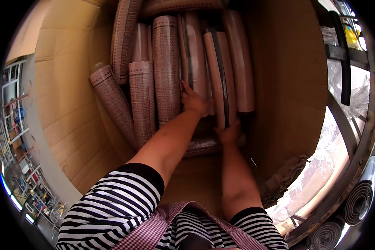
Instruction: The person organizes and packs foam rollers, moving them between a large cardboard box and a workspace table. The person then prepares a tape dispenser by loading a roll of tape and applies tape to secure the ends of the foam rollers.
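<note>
Inside a deep cardboard box lie several wrapped rolls of sheet material. My right hand is closed round the near end of a pinkish-brown roll with a dark stripe down its length. To its left, my left hand rests over the lower part of another pinkish roll, its fingers apart and touching the gap beside a woven-patterned roll. The undersides of both hands are hidden. A plain pinkish roll stands to the right of the one I grip.
Shorter patterned rolls and a leaning roll fill the box's left side; one roll lies crosswise near me. The box's right wall has a torn lower edge. Outside are a metal frame and dark coiled rolls.
</note>
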A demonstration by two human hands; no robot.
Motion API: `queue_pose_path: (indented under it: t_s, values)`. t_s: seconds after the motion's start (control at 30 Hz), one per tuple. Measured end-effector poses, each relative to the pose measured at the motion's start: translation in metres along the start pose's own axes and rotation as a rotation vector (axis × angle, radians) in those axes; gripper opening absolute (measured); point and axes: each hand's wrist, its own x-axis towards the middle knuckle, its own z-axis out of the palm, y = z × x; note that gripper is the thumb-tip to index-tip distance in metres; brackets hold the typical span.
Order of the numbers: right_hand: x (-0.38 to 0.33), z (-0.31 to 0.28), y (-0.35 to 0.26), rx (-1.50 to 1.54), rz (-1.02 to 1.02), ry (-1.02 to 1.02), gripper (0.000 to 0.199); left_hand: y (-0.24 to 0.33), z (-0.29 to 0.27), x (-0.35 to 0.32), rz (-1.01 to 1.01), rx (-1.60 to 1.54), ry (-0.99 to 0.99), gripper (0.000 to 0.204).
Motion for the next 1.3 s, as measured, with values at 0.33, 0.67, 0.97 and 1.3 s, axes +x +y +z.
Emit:
queue_pose_path:
  t_s: [0.33,0.67,0.97,1.3]
  values:
    - [-0.08,-0.1,-0.055,0.604,-0.092,-0.45,0.099,-0.062,-0.095,-0.055,0.215,-0.705,-0.483,0.092]
    - [-0.371,-0.212,-0.057,1.25,-0.395,-0.56,0.119,-0.13,-0.278,-0.287,0.496,-0.76,-0.951,0.12]
    - [-0.593,-0.263,0.028,1.452,-0.501,0.396,0.121,-0.009,-0.257,-0.448,1.02,-0.188,-1.533,0.128]
    - [-0.879,-0.183,0.176,1.773,-0.212,1.042,0.096,-0.144,-0.087,-0.749,1.011,0.403,-2.117,0.117]
